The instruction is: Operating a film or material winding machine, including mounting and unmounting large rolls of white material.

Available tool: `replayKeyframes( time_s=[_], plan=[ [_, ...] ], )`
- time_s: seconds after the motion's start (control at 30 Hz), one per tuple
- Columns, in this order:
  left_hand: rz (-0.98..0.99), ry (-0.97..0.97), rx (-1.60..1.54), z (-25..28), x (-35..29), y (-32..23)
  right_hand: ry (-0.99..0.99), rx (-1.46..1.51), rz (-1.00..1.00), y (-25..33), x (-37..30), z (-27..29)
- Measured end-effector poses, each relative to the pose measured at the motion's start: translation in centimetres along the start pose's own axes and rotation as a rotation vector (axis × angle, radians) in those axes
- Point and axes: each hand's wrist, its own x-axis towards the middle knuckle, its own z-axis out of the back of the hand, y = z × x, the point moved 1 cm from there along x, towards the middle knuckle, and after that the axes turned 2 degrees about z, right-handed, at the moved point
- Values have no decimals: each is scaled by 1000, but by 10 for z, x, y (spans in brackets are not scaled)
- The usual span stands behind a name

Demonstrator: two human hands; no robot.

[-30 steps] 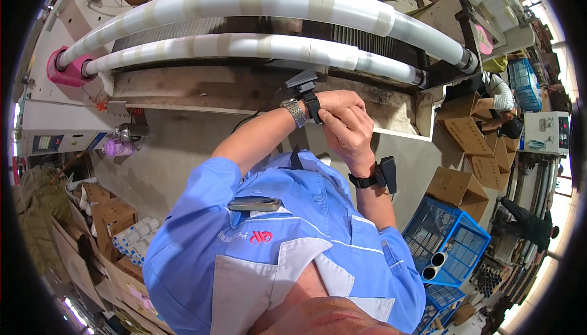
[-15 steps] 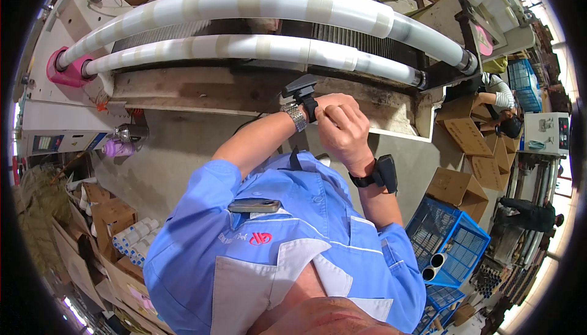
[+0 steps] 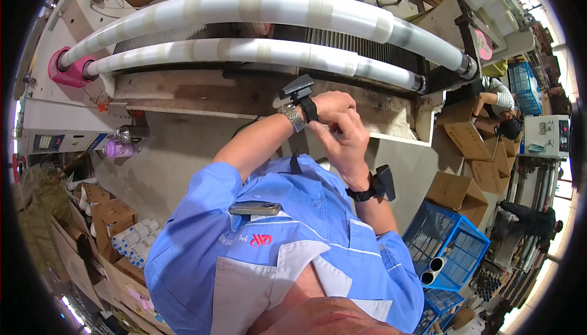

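My left hand [image 3: 332,106] is held in front of my chest, back upward, its fingers mostly hidden past the knuckles. A metal-band wristwatch [image 3: 291,118] and a black strap with a small dark device [image 3: 297,88] circle its wrist. My right hand [image 3: 346,146] is right against it, fingers bent and closed, thumb near the left wrist strap; what they hold, if anything, is hidden. Another black wrist device [image 3: 384,182] sits on my right wrist. Beyond both hands, two long white rollers [image 3: 272,6] wrapped with bands lie across the machine.
A pale machine ledge [image 3: 202,93] runs just past my hands. Pink end holder [image 3: 68,67] grips the rollers at left. Blue crates [image 3: 449,243] and open cardboard boxes [image 3: 468,133] stand at right, where another person [image 3: 498,99] bends over. White rolls [image 3: 136,237] lie in a carton at left.
My right hand has turned and slid slightly down and toward the left wrist, its thumb now showing against the strap side. The left hand has barely moved.
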Motion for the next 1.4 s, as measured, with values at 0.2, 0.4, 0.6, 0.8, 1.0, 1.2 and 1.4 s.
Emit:
replayKeyframes(
  time_s=[0.2,0.4,0.6,0.8,1.0,1.2,1.4],
  plan=[
    [57,-166,51,-8,-4,7,81,33,-26,-24,-13,-30],
    [127,-114,-153,-8,-33,29,113,-38,123,-11,-15,-64],
    [84,-405,-774,29,-108,59,431,87,56,13,-7,-86],
    [-118,-984,-117,100,-289,17,438,207,-387,-22,7,-101],
    [-379,-846,-631,92,-356,46,540,203,-526,-36,29,-119],
    [-35,-1102,-189,37,-354,68,873,-221,-159,-11,67,-139],
    [259,-1281,-43,-2,-349,99,929,-372,78,5,99,-164]
  ],
)
